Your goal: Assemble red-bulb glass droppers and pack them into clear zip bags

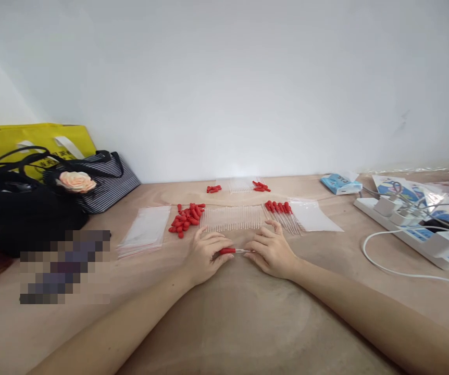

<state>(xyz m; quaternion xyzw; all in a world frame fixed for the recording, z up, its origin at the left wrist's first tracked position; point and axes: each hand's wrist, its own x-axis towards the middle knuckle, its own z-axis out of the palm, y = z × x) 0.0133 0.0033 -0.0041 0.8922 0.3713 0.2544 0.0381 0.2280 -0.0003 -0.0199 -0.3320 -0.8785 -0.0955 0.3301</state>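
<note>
My left hand (206, 254) is closed on a red rubber dropper bulb (227, 251). One end of a clear glass dropper tube (240, 251) meets the bulb, and the fingers of my right hand (273, 251) pinch that tube. Just beyond my hands lies a row of bare glass tubes (232, 217), side by side. Left of the row is a heap of loose red bulbs (187, 219). To its right, several droppers with red bulbs fitted (279, 207) lie together, their tubes pointing towards me.
Clear plastic bags (144, 229) lie on the left, and another bag (316, 216) on the right. At the back are more red bulbs (261, 186) and tubes. A power strip (415, 232) with cables, a tissue pack (340, 184) and a black bag (25, 208) flank the work area.
</note>
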